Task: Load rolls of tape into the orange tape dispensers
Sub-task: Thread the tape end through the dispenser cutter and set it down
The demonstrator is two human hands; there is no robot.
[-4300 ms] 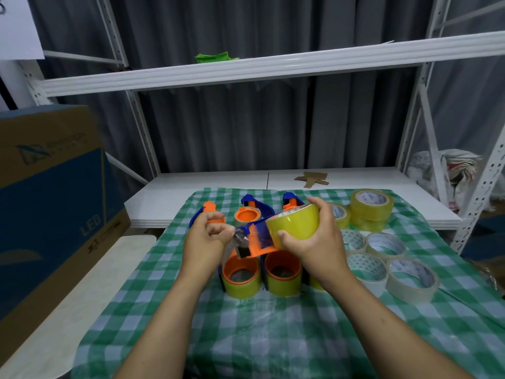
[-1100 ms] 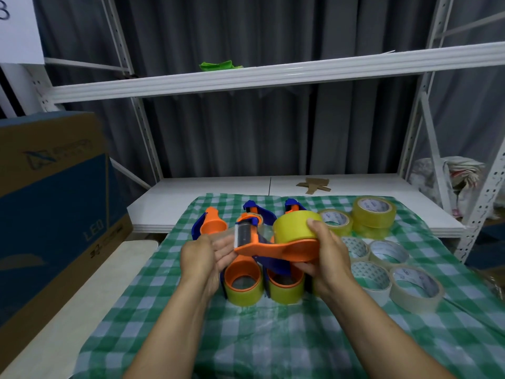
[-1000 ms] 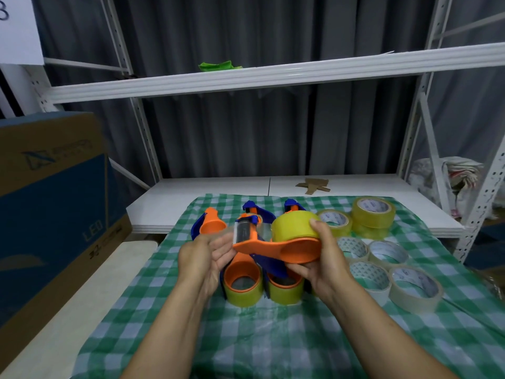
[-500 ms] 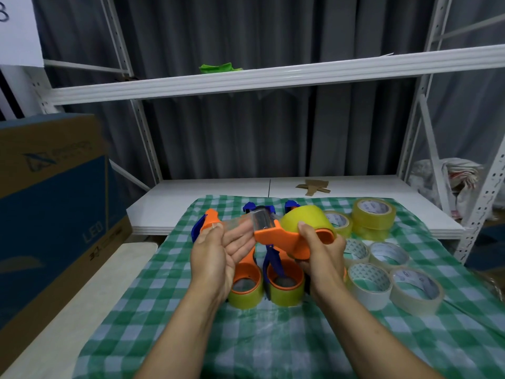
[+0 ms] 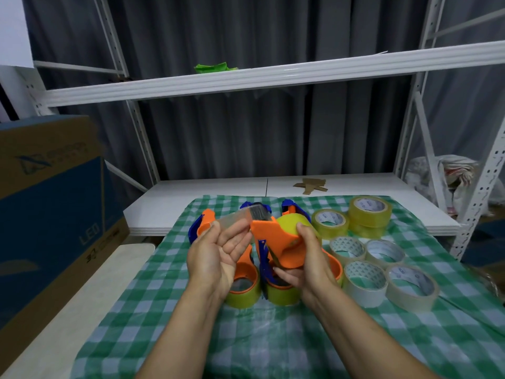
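My right hand (image 5: 306, 258) grips an orange tape dispenser (image 5: 276, 242) with a yellow tape roll (image 5: 289, 224) mounted on it, held above the checked cloth. A clear strip of tape (image 5: 235, 220) runs left from the dispenser's head. My left hand (image 5: 218, 250) is palm up with its fingers fairly straight under that strip, fingertips touching it. Under my hands, two loaded orange and blue dispensers (image 5: 244, 283) lie on the cloth. Another orange and blue dispenser (image 5: 200, 224) sits behind my left hand.
Several spare tape rolls (image 5: 363, 277) lie on the green checked cloth (image 5: 273, 337) to the right, two yellow ones stacked (image 5: 370, 212) at the back. A big cardboard box (image 5: 49, 209) stands on the left. White shelving (image 5: 273, 75) rises behind.
The dispenser has tilted from flat to on edge in my right hand and moved slightly up and right. My left hand has opened palm up with the tape strip drawn out over its fingers.
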